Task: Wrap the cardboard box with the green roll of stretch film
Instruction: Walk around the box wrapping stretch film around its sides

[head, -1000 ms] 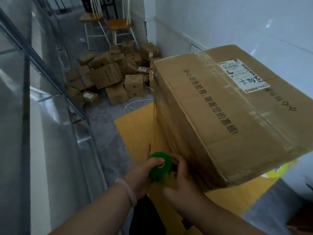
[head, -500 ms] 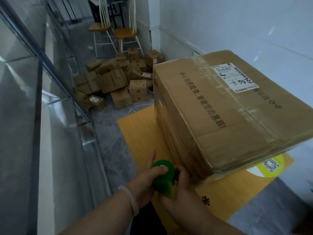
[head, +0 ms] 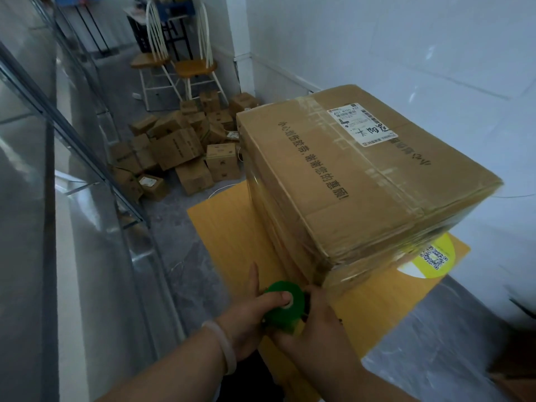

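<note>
A large cardboard box (head: 342, 181) with a white shipping label stands on a small yellow table (head: 226, 224). Clear film bands its sides. The green roll of stretch film (head: 285, 311) sits at the box's near bottom corner, held between both hands. My left hand (head: 249, 311) grips it from the left, thumb pressed on the core's top end. My right hand (head: 313, 323) grips it from the right and below, close against the box corner.
Several small cardboard boxes (head: 179, 149) lie piled on the grey floor beyond the table. Two wooden chairs (head: 185, 65) stand behind them. A glass railing (head: 72, 158) runs along the left; a white wall (head: 406, 39) is on the right.
The view has tilted up, so the box and hands sit lower in frame. Both hands keep their hold on the roll at the box's near corner, now slightly lower.
</note>
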Demonstrator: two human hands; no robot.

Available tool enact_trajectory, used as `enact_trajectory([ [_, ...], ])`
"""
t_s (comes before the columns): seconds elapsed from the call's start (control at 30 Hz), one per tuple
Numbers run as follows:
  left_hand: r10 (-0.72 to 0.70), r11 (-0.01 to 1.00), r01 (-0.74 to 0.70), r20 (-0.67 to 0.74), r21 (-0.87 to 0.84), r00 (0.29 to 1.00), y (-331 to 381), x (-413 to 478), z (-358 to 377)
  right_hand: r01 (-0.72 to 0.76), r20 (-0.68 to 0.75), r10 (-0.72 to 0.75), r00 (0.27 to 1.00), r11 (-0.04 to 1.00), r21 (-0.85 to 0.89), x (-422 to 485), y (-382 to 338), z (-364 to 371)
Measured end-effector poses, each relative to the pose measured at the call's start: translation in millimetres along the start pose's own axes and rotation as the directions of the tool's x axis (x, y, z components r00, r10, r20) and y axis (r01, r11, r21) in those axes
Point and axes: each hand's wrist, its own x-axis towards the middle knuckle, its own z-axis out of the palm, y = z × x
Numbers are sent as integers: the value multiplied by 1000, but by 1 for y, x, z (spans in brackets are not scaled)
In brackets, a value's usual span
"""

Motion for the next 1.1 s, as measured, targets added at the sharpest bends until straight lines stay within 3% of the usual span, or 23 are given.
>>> enact_trajectory([
  [0.3, -128, 991, 125, -62, -49, 990, -31, -10, 21, -3, -76, -5, 997, 995, -104, -15, 27, -2],
  [0.43, -151, 988, 152, -46, 36, 988, -40, -9, 25, 4, -124, -11, 992, 998, -59, -23, 42, 1],
  [0.67, -224, 974, 224, 21, 23, 974, -39, -2, 51, 52, -131, -40, 991, 995, 88, -29, 59, -16],
  [0.8, -196, 975, 191, 33, 112, 980, -46, 4, 67, 57, -187, -51, 981, 998, 30, -29, 70, -32],
  [1.0, -147, 989, 147, -2, 9, 989, -61, 7, 87, 7, -283, -11, 959, 1000, -15, -32, 75, -44],
  [1.1, -189, 979, 189, 11, -75, 982, -61, 0, 97, -13, -305, 18, 952, 1000, 18, -31, 75, -49],
])
